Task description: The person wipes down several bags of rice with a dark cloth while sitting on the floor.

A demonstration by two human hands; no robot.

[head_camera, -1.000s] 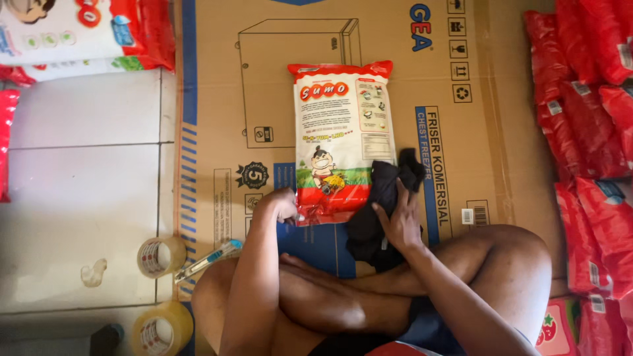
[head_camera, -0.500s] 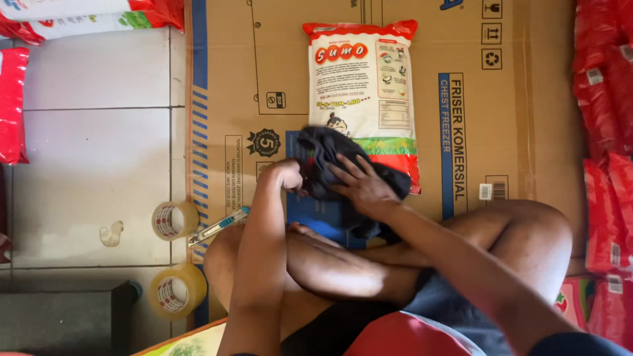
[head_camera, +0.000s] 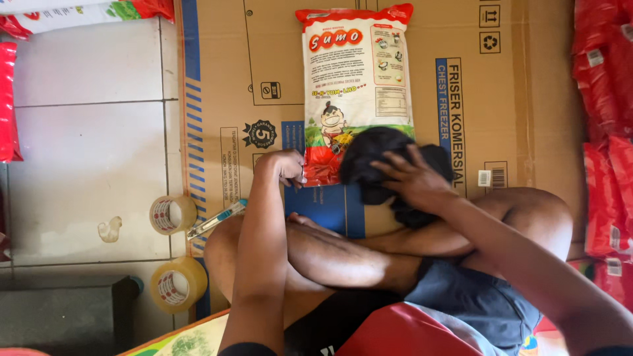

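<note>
**Black plastic bag held at the foot of a rice sack**

Black, crumpled plastic, apparently a bag (head_camera: 379, 161), is gathered at the centre of the frame, just over the lower end of a large white, red and green sack (head_camera: 356, 92). The sack is laid flat on a sheet of brown cardboard (head_camera: 514, 105) spread over the tiled floor (head_camera: 86, 158).

The right hand (head_camera: 412, 181) is pressed on top of the black bag with the fingers spread and bent over it, gripping the bunched plastic. The left hand (head_camera: 287, 168) is closed at the lower left corner of the sack, at its red edge; whether the sack itself or the rim of the bag is pinched there cannot be told. The person's crossed bare legs fill the lower middle of the frame.

As far as can be judged, the work is at an early stage: only the bottom edge of the sack is overlapped by the bag, and nearly the whole length of the sack is left uncovered.

At the lower left, two rolls of brown tape (head_camera: 173, 214) (head_camera: 178, 285) and a utility knife (head_camera: 216, 220) are lying untouched, near the edge of the cardboard. Red packets (head_camera: 603, 132) are stacked along the right edge of the frame.
</note>
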